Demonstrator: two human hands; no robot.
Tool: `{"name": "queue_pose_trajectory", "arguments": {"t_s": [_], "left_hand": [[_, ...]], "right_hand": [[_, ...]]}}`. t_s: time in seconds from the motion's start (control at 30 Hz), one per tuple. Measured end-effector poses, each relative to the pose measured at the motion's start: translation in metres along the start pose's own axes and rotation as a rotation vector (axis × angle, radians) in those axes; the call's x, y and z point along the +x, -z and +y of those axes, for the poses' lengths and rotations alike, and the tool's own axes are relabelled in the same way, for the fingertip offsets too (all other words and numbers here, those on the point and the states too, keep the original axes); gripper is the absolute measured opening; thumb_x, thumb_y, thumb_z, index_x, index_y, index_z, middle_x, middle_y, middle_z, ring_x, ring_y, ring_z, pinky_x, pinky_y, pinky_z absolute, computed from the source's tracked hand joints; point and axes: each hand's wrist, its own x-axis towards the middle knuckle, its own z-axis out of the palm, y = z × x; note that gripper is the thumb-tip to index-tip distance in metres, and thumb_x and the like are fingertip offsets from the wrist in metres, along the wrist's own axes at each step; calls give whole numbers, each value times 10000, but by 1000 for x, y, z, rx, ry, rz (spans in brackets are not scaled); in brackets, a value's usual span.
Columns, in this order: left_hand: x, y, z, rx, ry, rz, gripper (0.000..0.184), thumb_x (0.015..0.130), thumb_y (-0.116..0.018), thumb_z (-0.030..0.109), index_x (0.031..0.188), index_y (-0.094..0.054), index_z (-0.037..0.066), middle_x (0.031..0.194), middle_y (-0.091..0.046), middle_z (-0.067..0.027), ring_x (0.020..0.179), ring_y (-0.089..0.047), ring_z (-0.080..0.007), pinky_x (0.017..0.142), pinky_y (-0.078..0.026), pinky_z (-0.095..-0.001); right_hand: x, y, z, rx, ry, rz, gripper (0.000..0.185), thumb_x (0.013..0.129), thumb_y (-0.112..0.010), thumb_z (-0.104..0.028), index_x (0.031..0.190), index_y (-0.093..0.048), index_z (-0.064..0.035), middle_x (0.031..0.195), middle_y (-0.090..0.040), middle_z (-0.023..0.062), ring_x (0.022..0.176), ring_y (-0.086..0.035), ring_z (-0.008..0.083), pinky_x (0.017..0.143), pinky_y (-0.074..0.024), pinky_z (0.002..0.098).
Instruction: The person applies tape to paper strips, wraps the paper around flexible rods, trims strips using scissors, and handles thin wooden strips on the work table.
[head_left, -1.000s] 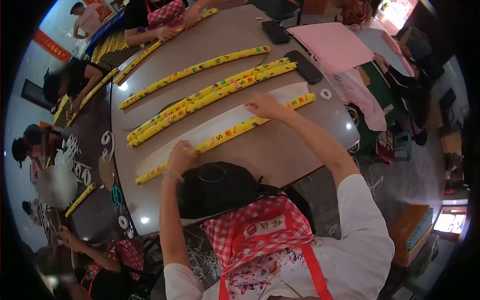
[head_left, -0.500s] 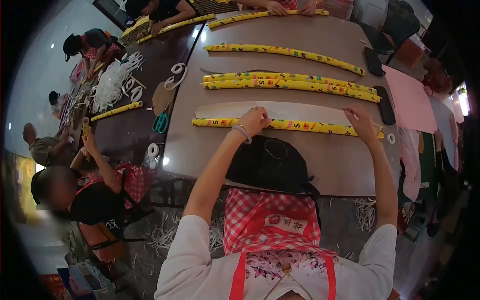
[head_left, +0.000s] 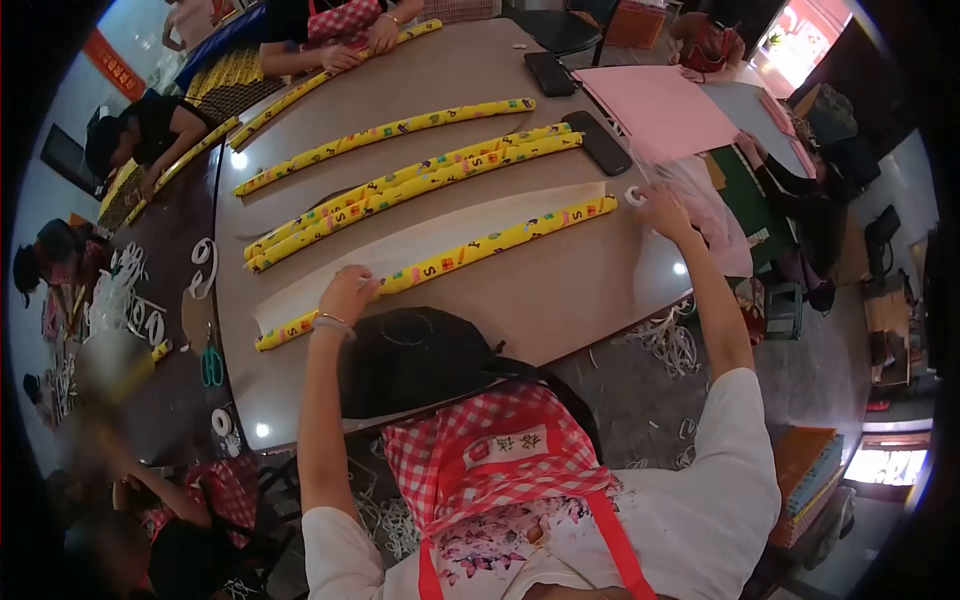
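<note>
A partly rolled yellow patterned paper roll (head_left: 500, 243) lies in front of me, its pale sheet (head_left: 430, 232) spread along the far side. My left hand (head_left: 348, 295) is closed on the roll left of its middle. Past the roll's right end, my right hand (head_left: 662, 208) has its fingers closed on a small white tape roll (head_left: 634, 196). Two finished-looking yellow rolls (head_left: 400, 195) lie side by side beyond the sheet, and a single yellow roll (head_left: 385, 133) farther back.
Two dark phones (head_left: 598, 143) lie right of the rolls, near pink sheets (head_left: 655, 110). A black cap (head_left: 415, 362) sits at the near edge. Teal scissors (head_left: 212, 366) and white tape rolls (head_left: 221, 421) are on the left table. Co-workers' hands (head_left: 360, 48) hold another roll across the table.
My right hand has moved from above the paper roll to the white tape roll at the right and closed on it. My left hand remains at the paper roll. The view has swung.
</note>
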Motion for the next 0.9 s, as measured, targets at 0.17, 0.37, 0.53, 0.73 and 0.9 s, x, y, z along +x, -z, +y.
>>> {"name": "queue_pose_trajectory", "arguments": {"t_s": [0.17, 0.37, 0.53, 0.73, 0.9], "left_hand": [[2, -2, -10, 45, -26, -75, 179, 841, -638, 199, 888, -647, 27, 951, -619, -150, 901, -576, -340, 795, -462, -408], [1, 4, -7, -2, -56, -308, 206, 868, -596, 216, 903, -652, 21, 926, -622, -169, 868, -568, -360, 787, -451, -415], [-8, 10, 1, -94, -20, -368, 201, 873, -592, 211, 931, -650, 27, 928, -616, -149, 900, -560, -339, 809, -445, -411], [-5, 11, 5, -126, -128, -469, 186, 885, -573, 193, 935, -656, 34, 993, -598, -134, 971, -537, -310, 865, -434, -382], [-8, 12, 5, -74, -94, -479, 209, 887, -571, 212, 953, -659, 35, 985, -599, -147, 968, -538, -306, 882, -428, -366]], "right_hand": [[10, -52, 19, 35, 36, 186, 235, 831, -598, -171, 1048, -590, -80, 1122, -485, 104, 1062, -519, 298, 844, -445, 448], [5, -68, 12, 232, 27, 444, 201, 849, -598, -133, 1017, -577, -25, 1036, -490, 156, 881, -559, 297, 760, -468, 386], [-28, -46, -22, 402, -80, 470, 188, 888, -583, -140, 1023, -571, -10, 980, -495, 133, 753, -559, 215, 699, -470, 328], [-53, -21, -100, 248, 386, 463, 175, 860, -587, -136, 1005, -556, -42, 1047, -556, 117, 997, -537, 325, 870, -409, 405], [-54, -49, -111, 315, 382, 292, 201, 848, -595, -143, 1035, -545, -86, 1065, -585, 101, 1054, -531, 314, 916, -384, 426]]}}
